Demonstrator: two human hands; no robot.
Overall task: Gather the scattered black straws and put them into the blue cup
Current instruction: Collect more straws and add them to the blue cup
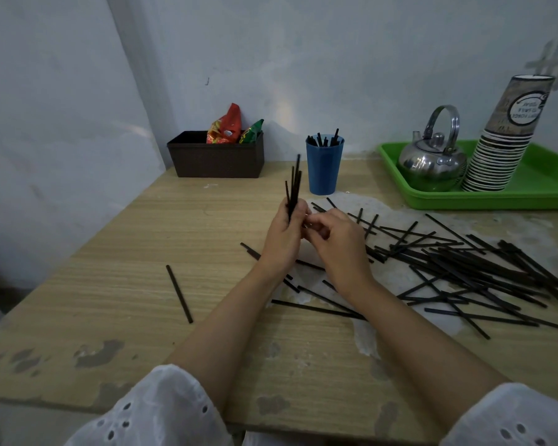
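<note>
We saw left hand [282, 235] gripping bundle of straws [294, 183], long axis near vertical. Blue cup [324, 170] stood just beyond, to bundle's right; left hand nearer. Right hand [334, 238] had fingers curled at bundle's base; whether gripping, we could not tell. Loose straws [464, 268] lay on bench [110, 284], rightward.

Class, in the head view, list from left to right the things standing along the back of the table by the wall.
brown box → blue cup → kettle → stack of paper cups
</note>
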